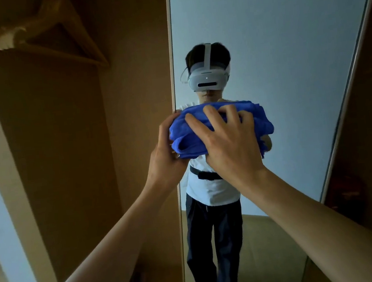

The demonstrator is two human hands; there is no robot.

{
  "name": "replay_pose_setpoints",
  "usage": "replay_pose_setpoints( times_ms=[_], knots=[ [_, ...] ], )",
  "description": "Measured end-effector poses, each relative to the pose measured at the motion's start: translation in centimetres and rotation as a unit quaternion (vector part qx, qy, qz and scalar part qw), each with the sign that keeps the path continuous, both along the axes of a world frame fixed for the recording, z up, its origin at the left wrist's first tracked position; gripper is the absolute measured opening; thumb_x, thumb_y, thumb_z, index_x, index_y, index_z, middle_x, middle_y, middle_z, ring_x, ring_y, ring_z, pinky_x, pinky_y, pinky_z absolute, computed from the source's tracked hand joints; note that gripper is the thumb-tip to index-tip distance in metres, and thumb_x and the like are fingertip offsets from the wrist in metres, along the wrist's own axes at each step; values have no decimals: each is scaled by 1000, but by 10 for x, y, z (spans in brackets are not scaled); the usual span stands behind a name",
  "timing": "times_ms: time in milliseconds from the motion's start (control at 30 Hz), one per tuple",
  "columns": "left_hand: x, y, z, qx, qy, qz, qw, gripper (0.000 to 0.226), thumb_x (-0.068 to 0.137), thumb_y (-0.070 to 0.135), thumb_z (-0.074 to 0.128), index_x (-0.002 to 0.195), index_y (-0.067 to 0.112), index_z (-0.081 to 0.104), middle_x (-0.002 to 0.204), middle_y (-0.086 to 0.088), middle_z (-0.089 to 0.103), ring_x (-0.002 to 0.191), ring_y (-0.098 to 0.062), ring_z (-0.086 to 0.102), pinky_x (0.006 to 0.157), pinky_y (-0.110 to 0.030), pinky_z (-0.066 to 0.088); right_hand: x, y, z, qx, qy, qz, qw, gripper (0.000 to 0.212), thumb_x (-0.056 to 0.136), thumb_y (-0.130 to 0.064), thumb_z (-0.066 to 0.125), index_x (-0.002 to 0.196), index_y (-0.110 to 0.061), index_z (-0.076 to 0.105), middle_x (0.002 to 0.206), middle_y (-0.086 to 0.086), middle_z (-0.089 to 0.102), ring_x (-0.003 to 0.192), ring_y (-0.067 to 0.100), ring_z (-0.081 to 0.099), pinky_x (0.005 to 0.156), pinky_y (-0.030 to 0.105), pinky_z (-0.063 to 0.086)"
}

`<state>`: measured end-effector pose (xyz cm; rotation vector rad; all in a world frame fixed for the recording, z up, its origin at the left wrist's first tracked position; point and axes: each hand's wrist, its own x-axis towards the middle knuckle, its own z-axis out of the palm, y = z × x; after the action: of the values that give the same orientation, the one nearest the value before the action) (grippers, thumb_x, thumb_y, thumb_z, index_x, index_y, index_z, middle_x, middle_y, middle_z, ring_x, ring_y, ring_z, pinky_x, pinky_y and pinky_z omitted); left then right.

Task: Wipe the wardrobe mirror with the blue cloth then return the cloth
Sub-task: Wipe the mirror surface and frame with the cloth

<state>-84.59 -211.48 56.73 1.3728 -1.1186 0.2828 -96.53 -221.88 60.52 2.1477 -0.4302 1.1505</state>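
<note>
Blue cloth (pixel 194 140): bunched into a thick wad, held up at chest height against the wardrobe mirror (pixel 287 61), close to the mirror's left edge. Folds hang loose on the right side, where the cloth and its reflection run together.

Left hand (pixel 165 152): cupped round the left end of the cloth, palm turned inward, thumb up along the fabric. Fingers on the far side are hidden, so how tightly they close I cannot tell; the hand is clearly gripping the wad.

Right hand (pixel 228 141): laid over the front of the cloth, fingers spread and bent, tips digging into the top folds. Pressing the wad toward the glass.

Arms: both bare, reaching forward and up from the lower corners of the view.

Mirror surface: reflects a person in a white headset (pixel 208 78), white shirt, dark trousers, with a dark strap across the waist. Pale wall reflected behind.

Mirror frame: thin light strip down the left edge, another slanting along the right.

Wardrobe interior (pixel 67 153): open compartment left of the mirror, brown panels, dim.

Hangers (pixel 38 32): wooden, several bunched together, hanging at the upper left inside the wardrobe.
</note>
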Motion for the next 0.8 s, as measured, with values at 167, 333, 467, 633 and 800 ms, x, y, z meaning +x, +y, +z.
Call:
replay_pose_setpoints(
  times_ms=[167, 333, 467, 633, 800],
  knots=[
    [-2, 1, -27, 10, 7, 6, 1000, 84, 85, -3, 73, 137, 51, 36, 118, 33, 61, 100, -3, 68, 72, -21, 58, -2, 1, -28, 17, 2, 6, 1000, 68, 78, -17, 66, 143, -27, 48, 135, 10, 54, 109, 38, 52, 84, 53, 41],
    [-4, 3, -49, 21, 11, 4, 1000, 83, 84, -1, 75, 137, 50, 36, 118, 35, 61, 98, -2, 69, 69, -15, 54, -5, 3, -53, 42, 10, 3, 999, 72, 77, -17, 70, 144, -28, 47, 137, 10, 53, 112, 38, 52, 93, 57, 38],
    [-4, 5, -66, 33, 5, -1, 999, 82, 85, -1, 75, 136, 50, 36, 119, 35, 60, 100, -2, 68, 71, -17, 55, -7, 6, -74, 63, 15, 5, 998, 68, 82, -13, 65, 146, -29, 46, 139, 10, 53, 112, 38, 51, 96, 58, 38],
    [-1, 8, -95, 52, 13, -7, 999, 82, 85, 0, 74, 137, 50, 35, 120, 35, 59, 98, -1, 69, 69, -15, 55, -8, 10, -101, 83, 39, -3, 996, 73, 79, -17, 69, 146, -29, 44, 139, 9, 51, 113, 38, 50, 95, 57, 38],
    [2, 10, -138, 78, 36, -31, 996, 88, 82, -10, 65, 146, 39, 31, 125, 34, 57, 102, -9, 70, 73, -28, 60, -9, 13, -136, 91, 55, -7, 994, 64, 86, -15, 60, 146, -29, 45, 139, 8, 52, 114, 37, 51, 95, 58, 38]
  ],
)
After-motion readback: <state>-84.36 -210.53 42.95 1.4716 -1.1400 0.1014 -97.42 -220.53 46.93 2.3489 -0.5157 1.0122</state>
